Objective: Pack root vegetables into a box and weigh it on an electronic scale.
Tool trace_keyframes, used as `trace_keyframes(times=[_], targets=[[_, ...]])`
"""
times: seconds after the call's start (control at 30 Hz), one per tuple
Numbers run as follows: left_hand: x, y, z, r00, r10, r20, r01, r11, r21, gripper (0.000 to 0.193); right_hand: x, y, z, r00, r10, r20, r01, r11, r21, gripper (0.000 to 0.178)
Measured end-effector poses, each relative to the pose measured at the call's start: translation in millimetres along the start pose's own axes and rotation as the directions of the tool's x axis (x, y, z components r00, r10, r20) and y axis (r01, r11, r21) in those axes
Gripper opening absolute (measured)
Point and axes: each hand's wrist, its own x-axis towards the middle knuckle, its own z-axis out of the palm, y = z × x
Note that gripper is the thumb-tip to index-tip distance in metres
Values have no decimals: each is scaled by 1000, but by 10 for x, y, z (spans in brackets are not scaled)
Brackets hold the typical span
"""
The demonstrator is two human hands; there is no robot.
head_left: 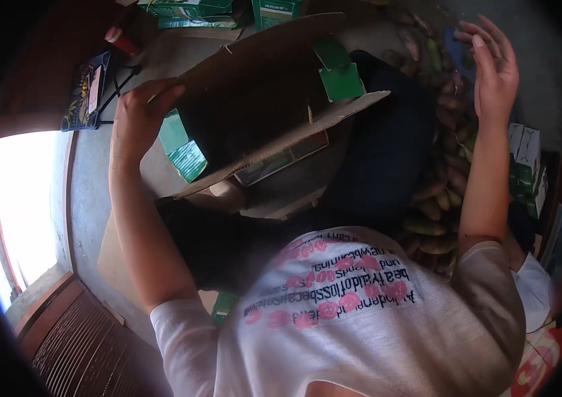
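A cardboard box (248,86), brown inside with green showing on its short end flaps, stands open in front of my legs. Its long flaps are spread apart, and the inside is dark. My left hand (142,112) pinches the box at its far left corner, the fingers bent over the edge. Out to the far right, my right hand (496,73) is raised with its fingers apart and nothing in it. Beneath and beside that hand lies a heap of long brownish and green produce (450,178), its exact kind unclear.
Green cartons (191,10) stand at the far side, near a red cylindrical container (121,41). A dark patterned bag (88,91) is at the left. White-and-green boxes (526,159) are stacked at the right. Behind my right arm, a person's white sleeve (531,288) shows.
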Motion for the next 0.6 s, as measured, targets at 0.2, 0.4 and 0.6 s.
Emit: trace_keyframes(times=[0.2, 0.4, 0.6], targets=[[-154, -190, 44, 989, -110, -103, 120, 988, 93, 39, -2288, 1504, -1191, 807, 435, -400, -543, 813, -210, 29], [-247, -527, -154, 963, -240, -123, 217, 961, -173, 61, -5331, 2183, -1566, 558, 743, 370, -285, 591, -755, 36], [-498, -434, -302, 900, -415, -133, 366, 885, -288, 65, -6281, 1911, -1604, 323, 946, 26, -467, 184, -865, 47]])
